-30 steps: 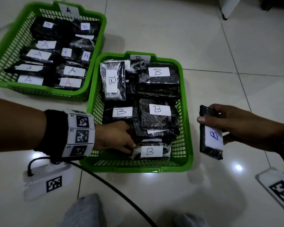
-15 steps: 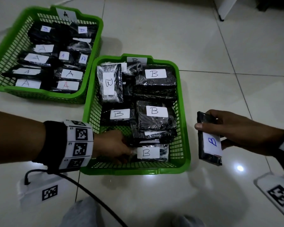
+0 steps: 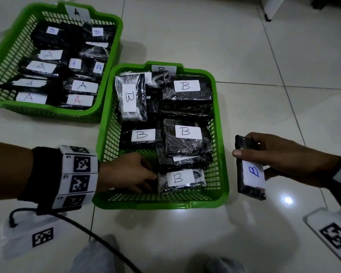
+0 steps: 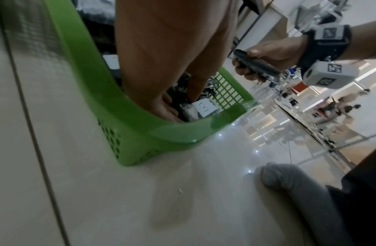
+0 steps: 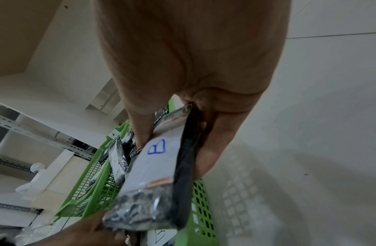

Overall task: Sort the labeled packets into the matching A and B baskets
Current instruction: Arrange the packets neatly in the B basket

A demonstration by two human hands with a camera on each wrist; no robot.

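The right hand (image 3: 280,156) grips a black packet (image 3: 249,170) bearing a white label with a blue "B". In the right wrist view the thumb lies on the labelled face and the remaining fingers (image 5: 212,149) curl round the back edge, so the packet is clamped between them. The packet hangs above the floor (image 3: 244,56), just beside the outer wall of the B basket (image 3: 223,154) and apart from it.

The left hand (image 3: 126,172) is inside the B basket at its near corner. Its fingers (image 4: 195,86) point down at the end of a wrapped packet (image 3: 181,180) with a black "B" label, which lies directly ahead of the fingertips against the near wall. Whether these fingers grip that packet or only touch it cannot be told; the wrist view shows one finger resting at the label edge.

Beyond the left fingers, further B-labelled packets lie stacked flat in the same basket. The A basket (image 3: 110,62) stands further away on the floor, touching the B basket's far corner, and holds A-labelled packets.
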